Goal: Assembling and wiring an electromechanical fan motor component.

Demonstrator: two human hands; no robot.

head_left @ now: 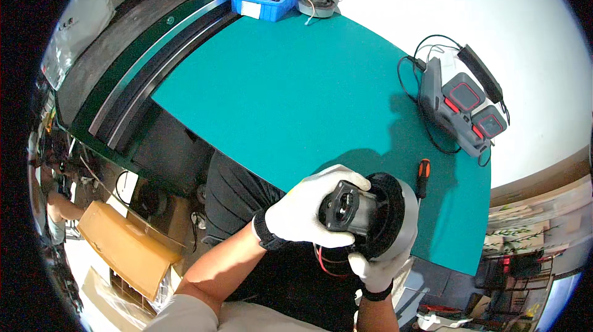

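At lower centre, left hand (pixel 302 210) and right hand (pixel 375 270) are grasping a motor (pixel 372 218), long axis roughly sideways, narrow end pointing left.

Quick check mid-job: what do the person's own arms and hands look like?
The left hand and right hand both wear plain white gloves, with a black band at each wrist. A loose, pale grey sleeve ends near the left elbow; the right sleeve is not visible.

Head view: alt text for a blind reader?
Gloved left hand and right hand hold a round black part at a teal tabletop's near edge. A screwdriver lies to its right; a blue bin sits far off.
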